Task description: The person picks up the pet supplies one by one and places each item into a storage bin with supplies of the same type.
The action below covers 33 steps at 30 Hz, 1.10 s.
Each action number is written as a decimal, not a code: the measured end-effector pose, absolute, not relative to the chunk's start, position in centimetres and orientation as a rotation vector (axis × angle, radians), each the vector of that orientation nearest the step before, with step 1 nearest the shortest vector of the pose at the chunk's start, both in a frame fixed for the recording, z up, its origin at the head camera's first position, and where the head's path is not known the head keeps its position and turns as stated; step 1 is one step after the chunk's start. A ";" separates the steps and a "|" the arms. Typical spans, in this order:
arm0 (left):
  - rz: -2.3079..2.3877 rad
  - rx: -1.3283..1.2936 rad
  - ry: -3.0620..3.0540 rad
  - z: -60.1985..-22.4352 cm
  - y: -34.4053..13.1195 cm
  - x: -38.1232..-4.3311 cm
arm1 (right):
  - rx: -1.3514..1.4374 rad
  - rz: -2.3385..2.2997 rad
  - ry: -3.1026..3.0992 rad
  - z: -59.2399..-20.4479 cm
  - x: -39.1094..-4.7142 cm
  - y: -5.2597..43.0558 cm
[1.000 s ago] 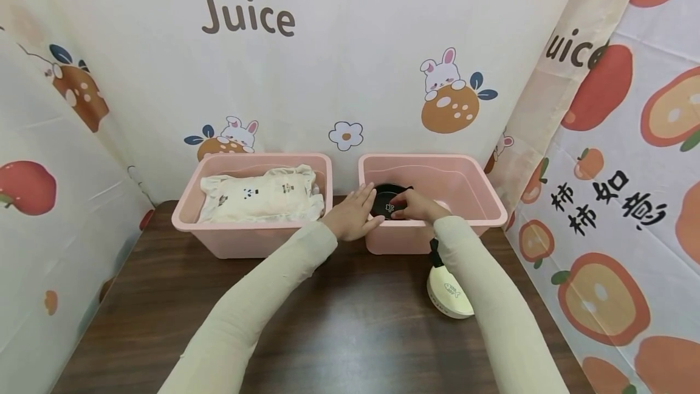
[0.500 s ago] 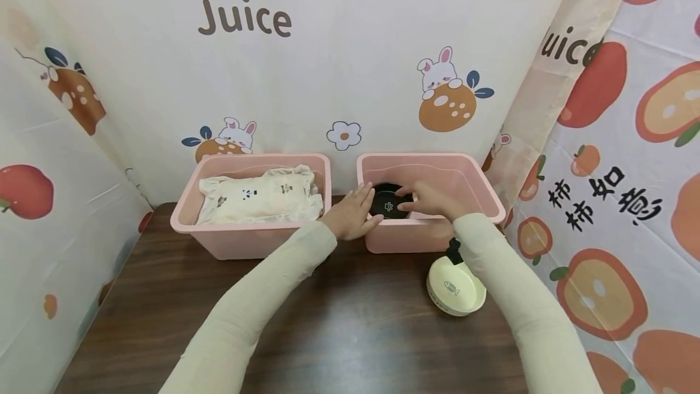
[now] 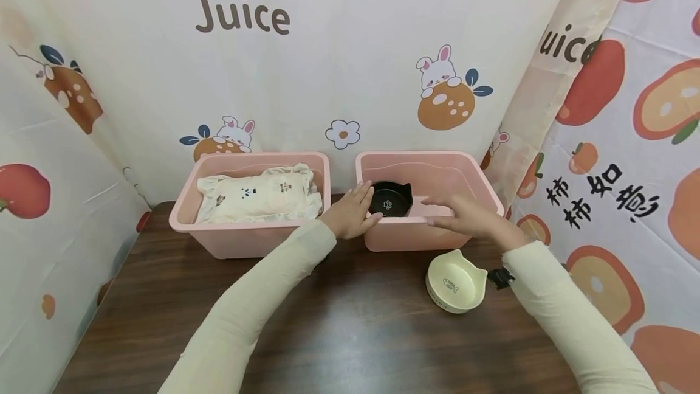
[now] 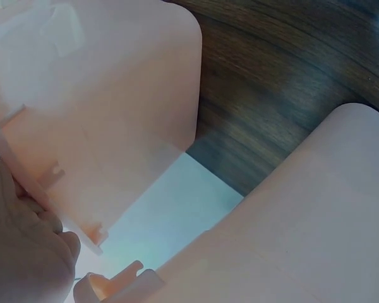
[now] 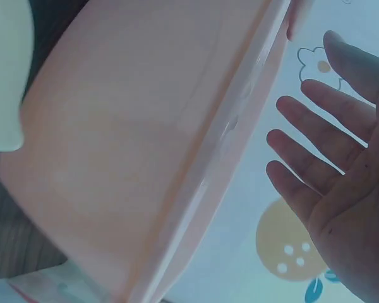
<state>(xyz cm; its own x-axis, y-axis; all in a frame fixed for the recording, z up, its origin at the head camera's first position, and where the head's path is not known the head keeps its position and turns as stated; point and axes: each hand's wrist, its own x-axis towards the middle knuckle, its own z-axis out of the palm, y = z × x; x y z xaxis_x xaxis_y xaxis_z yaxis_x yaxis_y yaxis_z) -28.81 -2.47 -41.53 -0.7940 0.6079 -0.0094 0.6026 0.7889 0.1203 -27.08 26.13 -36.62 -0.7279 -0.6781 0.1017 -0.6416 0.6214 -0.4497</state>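
In the head view, the left hand is open, its straight fingers on the rim of the right bin, at the left end. The black bowl sits inside that bin, close to those fingers. The right hand is open over the bin's front edge, apart from the black bowl. The cream bowl is on the table in front. A pillow lies in the left bin.

In the left wrist view, the left hand seems to touch the rim, but it is dim.

In the right wrist view, the right hand's fingers are spread wide.
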 end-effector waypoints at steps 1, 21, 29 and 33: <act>0.176 0.994 2.929 -41.6 -2.5 -28.8 | -1.090 -0.720 2.757 -36.6 -26.5 26.5; 0.222 0.968 2.911 -41.9 -2.4 -29.1 | -0.840 -0.778 2.814 -45.2 -16.5 30.5; 0.199 0.951 2.911 -41.8 -2.4 -29.1 | -0.680 -0.957 2.717 -49.2 -14.9 30.1; 0.200 0.948 2.910 -41.9 -2.5 -29.0 | -0.672 -1.078 2.626 -50.6 -14.8 29.9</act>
